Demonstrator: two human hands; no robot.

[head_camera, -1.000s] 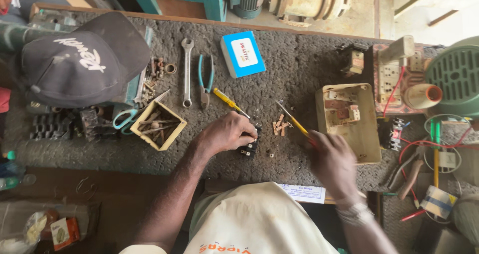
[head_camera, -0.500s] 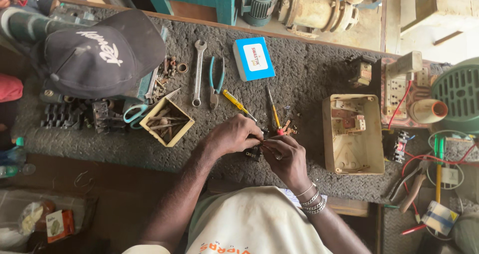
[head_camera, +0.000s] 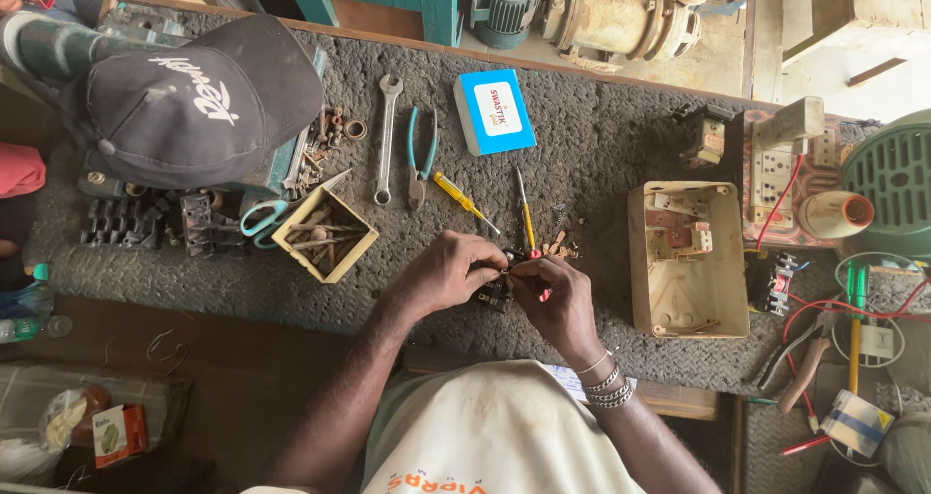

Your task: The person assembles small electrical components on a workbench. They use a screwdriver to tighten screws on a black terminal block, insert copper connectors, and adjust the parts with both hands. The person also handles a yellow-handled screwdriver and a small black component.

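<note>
Left hand: the left hand (head_camera: 448, 273) is curled over a small black electrical part (head_camera: 495, 295), fingers clamped on its left side.
Right hand: the right hand (head_camera: 555, 300) meets it from the right, fingertips pinched together on the same part; bracelets sit on the wrist.
Black part: held between both hands just above the grey carpeted surface (head_camera: 601, 155), mostly hidden by the fingers.
Yellow-handled screwdriver: one (head_camera: 526, 215) lies upright just beyond the hands, its red end near the fingertips.
Second screwdriver: a shorter yellow one (head_camera: 464, 201) lies slanted to its left.
Small hardware: loose copper-coloured bits (head_camera: 561, 246) lie scattered just beyond the right hand.
Switch housing: an open beige box (head_camera: 687, 259) lies to the right of the hands.
Tools further off: blue-handled pliers (head_camera: 420, 155) and a spanner (head_camera: 386, 137).
Left side: a cardboard tray of screws (head_camera: 324, 234), a dark cap (head_camera: 194, 101).
Blue box: a blue box (head_camera: 495, 111) lies near the far edge.
</note>
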